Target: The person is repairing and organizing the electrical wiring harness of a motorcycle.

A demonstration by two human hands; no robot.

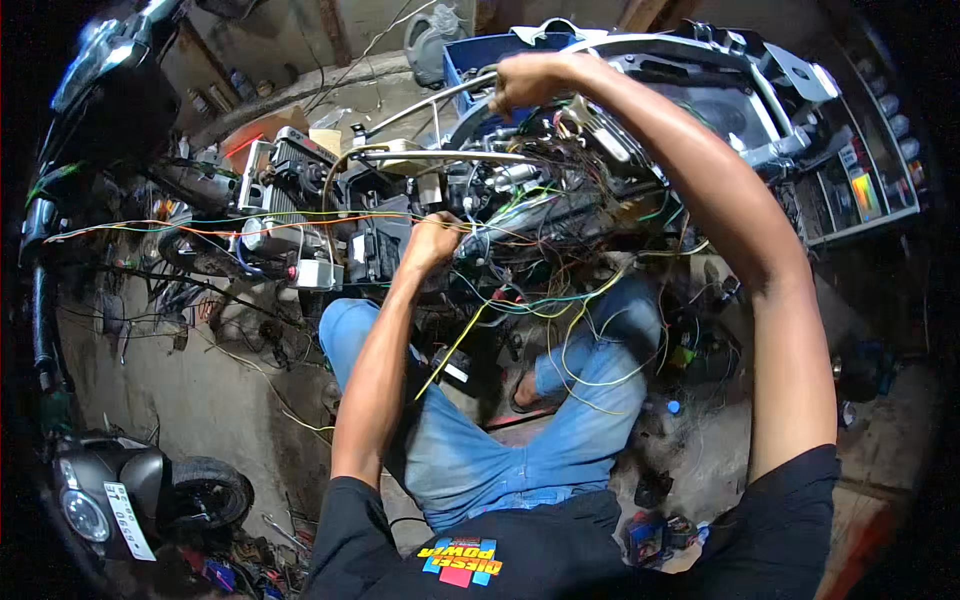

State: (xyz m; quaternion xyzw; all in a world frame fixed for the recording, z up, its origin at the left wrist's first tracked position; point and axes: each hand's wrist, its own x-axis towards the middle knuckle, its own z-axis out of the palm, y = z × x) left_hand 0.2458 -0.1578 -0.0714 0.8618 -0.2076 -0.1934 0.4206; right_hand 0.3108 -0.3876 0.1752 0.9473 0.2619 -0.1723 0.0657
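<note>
My left hand is closed over long thin coloured wires, which stretch far to the left and run on into a tangled wiring harness. Its fingertips are partly hidden among the wires. Farther away, my right hand is curled shut beside a metal frame tube; what it grips, if anything, is hidden. Between the hands lies a partly stripped motorcycle, with a bare metal tube across it. A black box sits just left of my left hand, near a finned metal part.
Yellow wire loops over my knees. A blue crate and a grey jug stand at the back. At right is a glass-fronted cabinet. Another motorcycle's headlight and tyre show at lower left.
</note>
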